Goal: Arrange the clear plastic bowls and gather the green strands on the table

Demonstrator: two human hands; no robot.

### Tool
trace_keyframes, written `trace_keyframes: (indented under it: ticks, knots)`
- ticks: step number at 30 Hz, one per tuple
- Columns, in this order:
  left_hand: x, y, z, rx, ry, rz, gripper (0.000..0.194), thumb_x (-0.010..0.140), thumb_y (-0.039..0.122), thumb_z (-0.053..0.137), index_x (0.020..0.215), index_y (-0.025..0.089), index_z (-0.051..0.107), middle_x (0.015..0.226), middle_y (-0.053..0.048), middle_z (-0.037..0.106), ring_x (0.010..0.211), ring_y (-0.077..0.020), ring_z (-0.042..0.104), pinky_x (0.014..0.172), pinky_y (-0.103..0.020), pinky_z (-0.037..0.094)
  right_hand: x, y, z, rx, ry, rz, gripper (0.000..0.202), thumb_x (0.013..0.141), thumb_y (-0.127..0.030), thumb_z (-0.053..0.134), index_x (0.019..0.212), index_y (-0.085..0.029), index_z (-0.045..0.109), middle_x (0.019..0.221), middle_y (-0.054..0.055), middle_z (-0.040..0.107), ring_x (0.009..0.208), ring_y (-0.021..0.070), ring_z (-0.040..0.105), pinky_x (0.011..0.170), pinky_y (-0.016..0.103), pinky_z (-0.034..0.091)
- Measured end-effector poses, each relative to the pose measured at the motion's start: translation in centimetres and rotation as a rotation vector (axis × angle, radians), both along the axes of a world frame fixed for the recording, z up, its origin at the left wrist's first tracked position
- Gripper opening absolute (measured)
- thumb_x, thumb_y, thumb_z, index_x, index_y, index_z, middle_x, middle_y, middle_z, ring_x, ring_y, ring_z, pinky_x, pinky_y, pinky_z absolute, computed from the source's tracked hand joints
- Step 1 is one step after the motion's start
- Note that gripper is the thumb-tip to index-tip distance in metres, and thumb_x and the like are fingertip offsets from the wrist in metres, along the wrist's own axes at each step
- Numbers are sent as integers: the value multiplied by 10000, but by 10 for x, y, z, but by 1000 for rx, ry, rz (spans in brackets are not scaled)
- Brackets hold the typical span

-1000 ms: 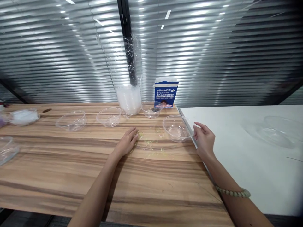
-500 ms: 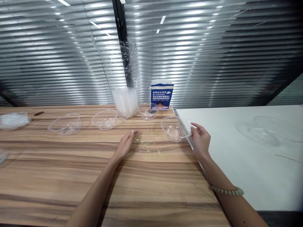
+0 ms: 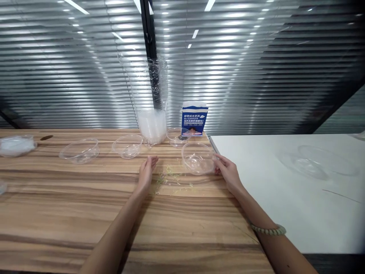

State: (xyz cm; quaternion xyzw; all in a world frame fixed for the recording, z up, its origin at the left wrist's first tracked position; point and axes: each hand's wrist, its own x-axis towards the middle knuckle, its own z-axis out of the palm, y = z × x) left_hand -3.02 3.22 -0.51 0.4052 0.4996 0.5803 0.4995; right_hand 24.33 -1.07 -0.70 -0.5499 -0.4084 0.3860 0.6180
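Observation:
My right hand (image 3: 228, 173) grips the right side of a clear plastic bowl (image 3: 197, 159), with the fingers at its rim and wall. Holding nothing, my left hand (image 3: 146, 171) stands on edge over the wood, fingers stretched out. Just to its right lie scattered yellow-green thin shreds (image 3: 168, 179) on the wooden table (image 3: 182, 220). The bowl is close behind and right of these bits. Behind it is a second clear bowl (image 3: 177, 139), partly in front of a blue printed paper bag (image 3: 194, 118).
More clear bowls stand to the left, one nearer (image 3: 129, 148) and one farther (image 3: 81, 152). A stack of bowls (image 3: 152, 127) in plastic wrap is at the back. A plastic packet (image 3: 17, 145) lies far left. A white table (image 3: 285, 213) adjoins on the right, with clear lids (image 3: 310, 167).
My right hand has moved the bowl left, off the table seam and closer to the shreds. My left hand has shifted slightly left, away from the shreds.

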Motion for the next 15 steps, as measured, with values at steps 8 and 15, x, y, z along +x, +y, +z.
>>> trace_keyframes:
  ticks: [8, 15]
  knots:
    - [-9, 5, -8, 8, 34, -25, 377, 888, 437, 437, 912, 107, 619, 1113, -169, 653, 1048, -219, 620, 992, -382, 428, -12, -10, 6, -119, 64, 217, 526, 626, -388, 704, 1069, -109, 647, 526, -44, 526, 469, 95, 470, 475, 246, 407]
    - [-12, 0, -1, 137, 561, -175, 301, 796, 361, 551, 937, 129, 680, 1036, -101, 698, 1007, -233, 627, 933, -370, 454, 11, 1, 5, 38, 258, -246, 381, 554, -299, 734, 891, -135, 665, 510, -64, 509, 451, 64, 439, 433, 199, 353]
